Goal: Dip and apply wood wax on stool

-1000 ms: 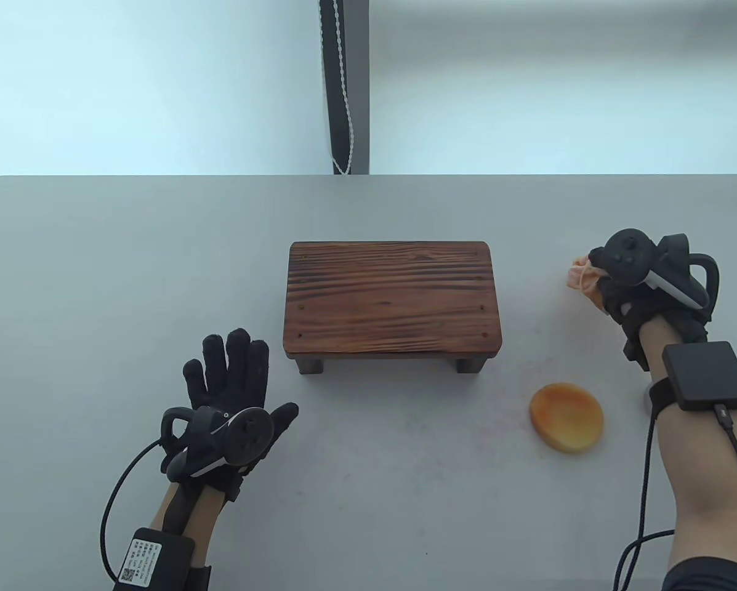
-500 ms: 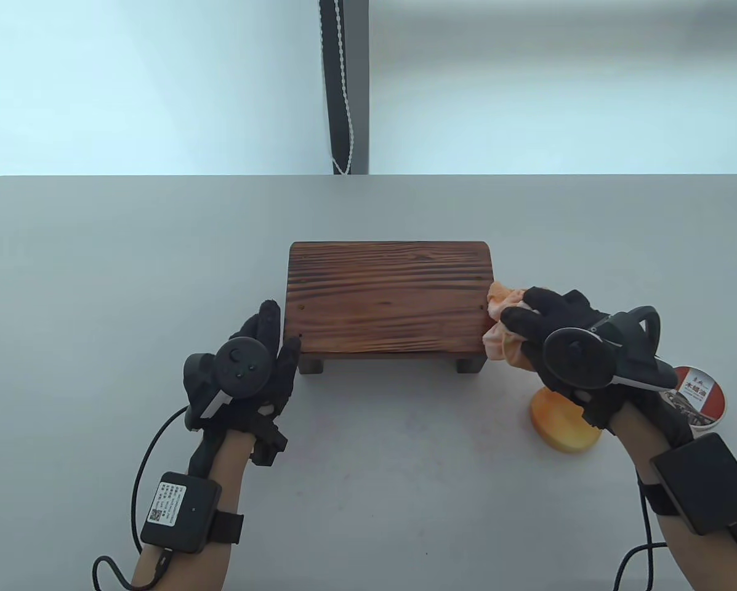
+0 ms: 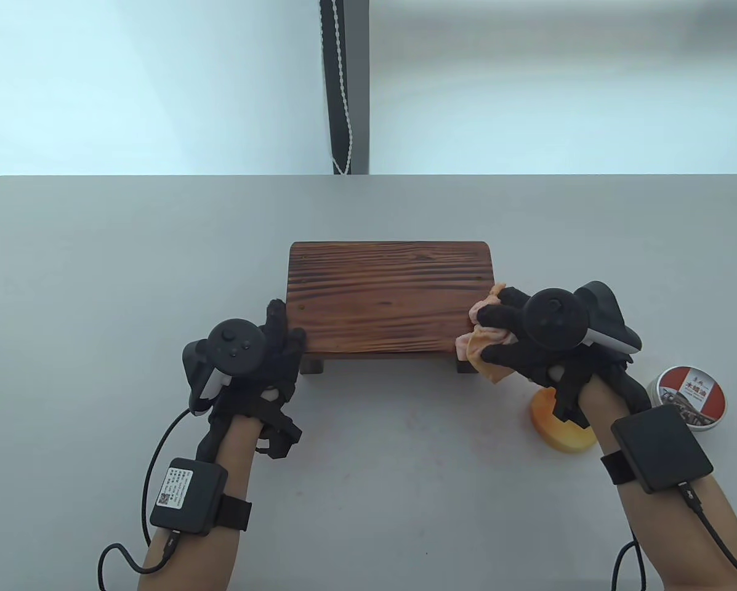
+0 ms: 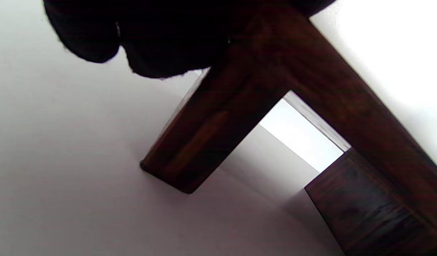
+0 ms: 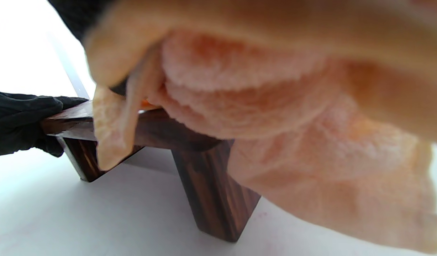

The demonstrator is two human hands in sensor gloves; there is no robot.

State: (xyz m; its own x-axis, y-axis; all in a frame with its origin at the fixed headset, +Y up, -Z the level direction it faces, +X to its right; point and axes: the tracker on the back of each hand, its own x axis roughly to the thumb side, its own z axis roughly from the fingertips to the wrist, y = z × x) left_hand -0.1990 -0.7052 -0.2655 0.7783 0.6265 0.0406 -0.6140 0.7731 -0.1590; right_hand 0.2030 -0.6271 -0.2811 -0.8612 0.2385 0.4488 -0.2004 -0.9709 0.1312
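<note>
On the left side of the bench: the left hand (image 3: 263,363) holds the stool's near left corner, fingers curled over the edge.
Left hand close up: dark gloved fingers (image 4: 161,42) sit on the wood above a stool leg.
Bench (image 3: 97,277): grey and flat, with everything standing on it.
Stool (image 3: 393,298): small, dark brown wood with wavy lines, standing in the middle of the bench on short legs.
Cloth (image 3: 482,341): soft, peach-orange, bunched up, lying on the stool's near right corner and hanging a bit over the edge.
Right hand (image 3: 528,345): fingers curled tight around the cloth, pressing it on the stool top.
Wax block (image 3: 559,431): round and orange-yellow, on the bench just behind the right wrist, partly hidden.
Tin (image 3: 691,397): round, with a red and white label, on the bench to the right of the wax block.
</note>
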